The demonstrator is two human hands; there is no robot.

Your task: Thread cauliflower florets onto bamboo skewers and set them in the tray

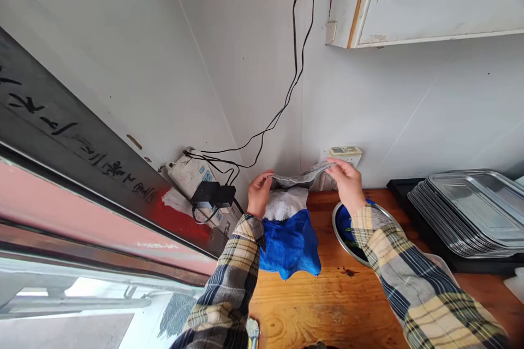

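Between my two hands a grey cloth [301, 179] is stretched by its upper corners, sagging a little in the middle. My left hand [258, 194] pinches its left corner, and my right hand [346, 181] pinches the right one. Below and behind it shows a white cloth [286, 203], and a crumpled blue cloth [290, 245] lies lowest on the wooden table. Right of the cloths, partly hidden by my right forearm, stands a metal bowl [338, 229] with something blue and green in it.
Stacked metal trays [462, 218] sit on a black tray [397, 188] at the right. A power strip with black plugs [213, 196] hangs on the left wall, black cables [268, 130] running upward. The wooden table [295, 311] spreads below; a wall socket [347, 157] is behind my right hand.
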